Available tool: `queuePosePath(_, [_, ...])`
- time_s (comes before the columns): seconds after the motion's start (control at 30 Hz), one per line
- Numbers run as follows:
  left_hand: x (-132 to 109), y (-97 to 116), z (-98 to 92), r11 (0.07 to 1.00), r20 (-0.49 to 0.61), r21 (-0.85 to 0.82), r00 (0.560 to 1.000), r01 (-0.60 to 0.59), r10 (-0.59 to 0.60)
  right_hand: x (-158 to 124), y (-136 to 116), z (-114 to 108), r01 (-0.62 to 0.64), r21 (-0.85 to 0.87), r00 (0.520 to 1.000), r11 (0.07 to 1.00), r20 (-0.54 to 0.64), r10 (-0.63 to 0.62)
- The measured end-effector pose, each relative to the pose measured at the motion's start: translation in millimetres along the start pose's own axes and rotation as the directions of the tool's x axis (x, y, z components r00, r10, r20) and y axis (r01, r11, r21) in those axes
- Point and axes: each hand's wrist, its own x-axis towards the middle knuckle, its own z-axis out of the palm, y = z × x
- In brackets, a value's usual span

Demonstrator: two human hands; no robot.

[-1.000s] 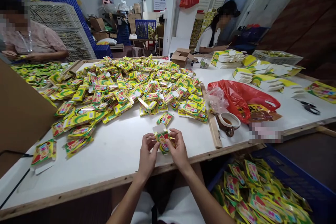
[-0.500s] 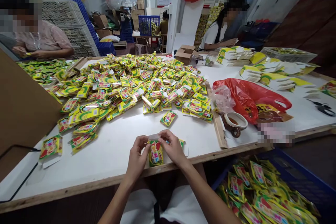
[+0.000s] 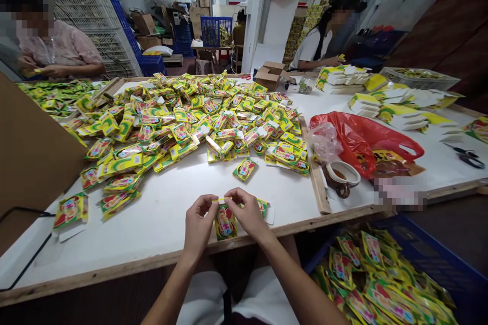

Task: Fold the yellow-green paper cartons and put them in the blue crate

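Near the front edge of the white table, my left hand [image 3: 200, 218] and my right hand [image 3: 247, 212] pinch the top end of a small yellow-green carton [image 3: 225, 223] with a red fruit print. Thumbs and forefingers of both hands meet at its top flap, and the carton's lower end points toward me. Partly hidden behind my right hand lies another carton [image 3: 263, 206] with a white flap out. A single carton [image 3: 245, 168] rests a little beyond my hands. Past it spreads a large heap of similar cartons [image 3: 183, 117].
A wooden strip [image 3: 318, 188] bounds the heap on the right. Beyond it are a brown cup [image 3: 343, 177], a red plastic bag [image 3: 366, 134] and scissors [image 3: 470, 157]. Below right, a blue crate [image 3: 430, 254] holds printed packets. Cardboard [image 3: 34, 162] stands at left; co-workers sit across.
The carton's pale top flap, upright before, is now folded down, with yellow showing at the top edge. My hands have drawn slightly closer together.
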Motion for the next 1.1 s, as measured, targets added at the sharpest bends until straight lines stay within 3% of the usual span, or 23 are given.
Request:
queuePosePath(0.23, [-11, -12, -3.1, 1.0, 0.068, 0.001, 0.998, 0.005, -0.005, -7, 9, 9, 0.02, 0.079, 0.999, 0.997, 0.048, -0.024])
queuePosePath(0.33, [-16, -16, -6.9, 1.0, 0.066, 0.016, 0.998, -0.01, 0.009, -15, 1, -6, 0.069, 0.056, 0.998, 0.996, 0.006, -0.069])
queuePosePath(0.43, [-14, -14, -10.6, 0.993, 0.067, 0.099, 0.996, -0.066, 0.059, -37, -10, -68, 0.047, -0.123, 0.991, 0.991, -0.117, -0.062])
queuePosePath(0.5, [-7, -11, -7.1, 0.961, 0.162, 0.218, 0.978, -0.169, 0.135, -59, -13, -126, -0.059, -0.367, 0.991, 0.928, -0.134, 0.01])
queuePosePath(0.57, [3, -9, 5.0, 0.901, 0.335, 0.305, 0.92, -0.308, 0.202, -80, -11, -173, -0.125, -0.578, 0.984, 0.806, -0.178, 0.025])
queuePosePath(0.63, [14, -9, 24.6, 0.844, 0.512, 0.313, 0.826, -0.436, 0.237, -94, -6, -191, -0.164, -0.638, 0.978, 0.753, -0.207, 0.038])
queuePosePath(0.7, [21, -10, 45.5, 0.798, 0.635, 0.297, 0.733, -0.523, 0.244, -98, 0, -177, -0.172, -0.565, 0.983, 0.807, -0.156, 0.1])
queuePosePath(0.73, [23, -11, 54.1, 0.784, 0.668, 0.295, 0.704, -0.547, 0.24, -96, 3, -161, -0.173, -0.498, 0.985, 0.849, -0.109, 0.137])
queuePosePath(0.77, [24, -11, 60.3, 0.781, 0.673, 0.301, 0.702, -0.548, 0.233, -92, 6, -141, -0.182, -0.425, 0.983, 0.887, -0.071, 0.168])
queuePosePath(0.8, [23, -12, 63.7, 0.795, 0.648, 0.312, 0.729, -0.52, 0.223, -86, 9, -121, -0.196, -0.353, 0.98, 0.915, -0.059, 0.188])
queuePosePath(0.9, [12, -12, 58.9, 0.898, 0.444, 0.301, 0.88, -0.321, 0.166, -63, 15, -68, -0.212, -0.109, 0.97, 0.971, -0.145, 0.196])
queuePosePath(0.93, [7, -12, 54.0, 0.927, 0.381, 0.27, 0.913, -0.26, 0.145, -56, 16, -56, -0.194, -0.023, 0.967, 0.981, -0.17, 0.188])
queuePosePath(1.0, [-1, -13, 42.8, 0.963, 0.304, 0.194, 0.945, -0.187, 0.122, -45, 16, -40, -0.137, 0.113, 0.971, 0.984, -0.182, 0.157])
queuePosePath(1.1, [-9, -14, 27.8, 0.982, 0.208, 0.127, 0.971, -0.142, 0.114, -36, 15, -29, -0.071, 0.18, 0.982, 0.981, -0.161, 0.101])
